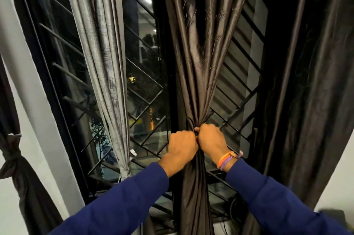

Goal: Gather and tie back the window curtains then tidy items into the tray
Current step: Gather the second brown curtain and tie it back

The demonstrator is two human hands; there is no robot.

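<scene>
1. Four curtains hang at the barred window [147, 100]; the brown curtain [199, 53] in the middle is the one being worked on, and its folds are pulled together into one narrow waist, I think so that a tie can go around it.
2. To the left, the grey curtain [107, 62] is already bound low down, and the dark curtain [17, 158] at the far left is knotted; the black curtain [316, 81] on the right hangs loose.
3. The left hand [182, 145] is closed around the gathered cloth and holds the bundle.
4. The right hand [210, 137], touching the left one, is curled on the same waist; its fingertips seem to pinch something small and dark, maybe a tie, but I cannot tell.
5. No tray is in view.
</scene>
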